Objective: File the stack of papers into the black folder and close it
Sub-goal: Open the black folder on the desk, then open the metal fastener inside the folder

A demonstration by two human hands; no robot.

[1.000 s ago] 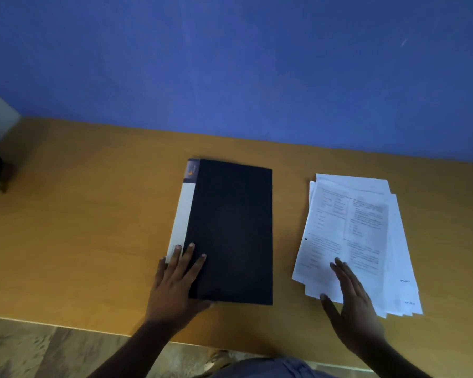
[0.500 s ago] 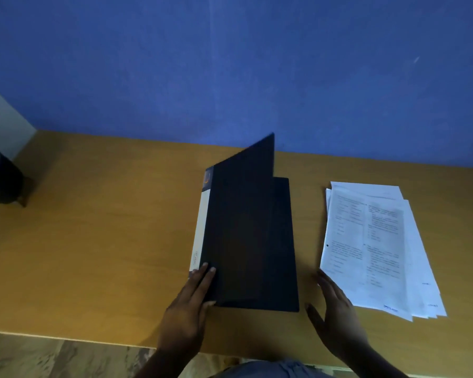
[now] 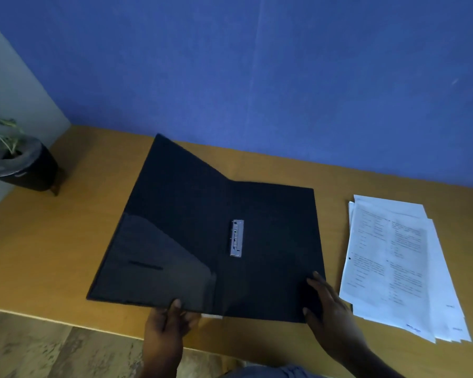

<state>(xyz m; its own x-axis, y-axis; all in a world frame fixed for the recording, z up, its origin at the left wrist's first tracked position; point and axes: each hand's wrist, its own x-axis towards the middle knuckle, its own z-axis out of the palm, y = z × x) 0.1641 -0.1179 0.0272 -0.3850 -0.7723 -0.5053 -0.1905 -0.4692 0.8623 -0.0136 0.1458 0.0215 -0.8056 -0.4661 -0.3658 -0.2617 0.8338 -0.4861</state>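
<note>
The black folder lies open on the wooden desk, its front cover swung out to the left and still raised a little. A metal clip sits along the inner spine, and a glossy pocket covers the lower part of the left cover. My left hand pinches the near edge of that cover. My right hand rests flat on the folder's near right corner. The stack of printed white papers lies fanned on the desk just right of the folder, untouched.
A dark pot with a small plant stands at the desk's far left corner. A blue wall runs behind the desk. The desk's front edge is close to my body, with floor below it.
The folder went from shut to fully open: my left hand swung the cover over to the left. My right hand left the papers and came onto the folder's right corner.
</note>
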